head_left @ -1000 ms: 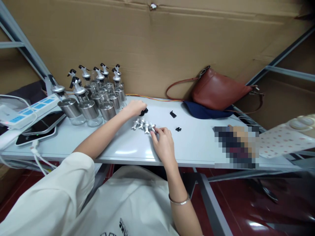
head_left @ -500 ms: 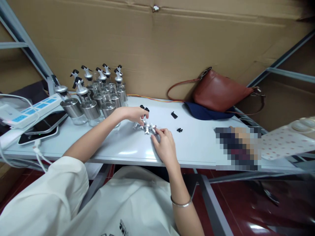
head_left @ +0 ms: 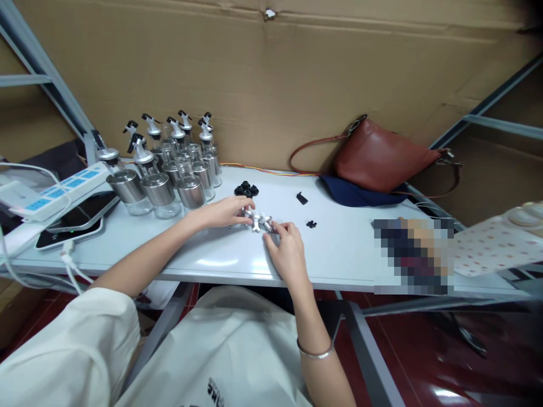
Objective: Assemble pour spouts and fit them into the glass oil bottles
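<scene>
A small pile of silver pourer spouts (head_left: 256,221) lies on the white table between my two hands. My left hand (head_left: 227,211) comes over the pile from the left, its fingers spread and curved, touching the spouts and partly hiding them. From the right, my right hand (head_left: 287,247) rests on the tabletop, thumb and fingers apart, its fingertips against the nearest spout. Just behind the pile sits a cluster of round black caps (head_left: 246,190). Farther right are a flat black piece (head_left: 302,198) and some tiny black parts (head_left: 311,224).
Several glass-and-steel oil bottles (head_left: 159,189) stand at the left, many topped with pourers. Beside them are a power strip (head_left: 63,189) and a phone (head_left: 80,212). A brown bag (head_left: 382,155) on a navy cloth (head_left: 360,195) lies back right. Cardboard (head_left: 254,85) walls the rear.
My left hand has moved down and slightly left from beside the black caps onto the spouts, uncovering the caps. My right hand has stayed nearly in place.
</scene>
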Available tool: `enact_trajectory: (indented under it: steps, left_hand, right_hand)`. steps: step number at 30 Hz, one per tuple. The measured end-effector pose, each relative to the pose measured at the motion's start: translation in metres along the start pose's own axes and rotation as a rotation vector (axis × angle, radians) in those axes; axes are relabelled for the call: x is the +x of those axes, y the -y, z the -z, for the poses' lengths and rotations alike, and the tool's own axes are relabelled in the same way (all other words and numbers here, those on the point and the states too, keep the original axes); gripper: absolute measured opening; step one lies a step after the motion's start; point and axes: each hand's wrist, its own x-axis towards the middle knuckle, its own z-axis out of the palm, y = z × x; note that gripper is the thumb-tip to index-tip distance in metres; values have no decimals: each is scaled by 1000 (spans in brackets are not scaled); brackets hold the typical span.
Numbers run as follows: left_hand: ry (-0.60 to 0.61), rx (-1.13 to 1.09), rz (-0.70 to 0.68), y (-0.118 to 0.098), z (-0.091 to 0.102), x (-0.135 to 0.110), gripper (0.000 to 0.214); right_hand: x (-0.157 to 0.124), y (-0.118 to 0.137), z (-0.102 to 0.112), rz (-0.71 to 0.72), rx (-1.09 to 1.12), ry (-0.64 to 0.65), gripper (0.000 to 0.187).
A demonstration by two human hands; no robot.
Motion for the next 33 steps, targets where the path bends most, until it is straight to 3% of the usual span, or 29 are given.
enact_trajectory:
  steps: [4,9,13,21,27,33]
  left_hand:
    - [76,-100,87,4,12,-7,76]
    - [197,-177,142,9,26,-16,65]
    - [158,-250,180,9,28,-17,57]
    - [111,-79,166,-2,21,-11,34]
    - [80,-43,171,-10,18,-9,33]
    - [21,-85,156,-5,19,-11,40]
  right_hand:
    - [0,-1,0,-30,10,13,31]
    - [0,3,2,-57,12,39,33]
    - [0,4,3,-47,20,20,31]
    - [1,3,3,-15,-3,67,32]
    - [1,4,4,6,-11,77,33]
    - [0,3,2,-11,43,41,28]
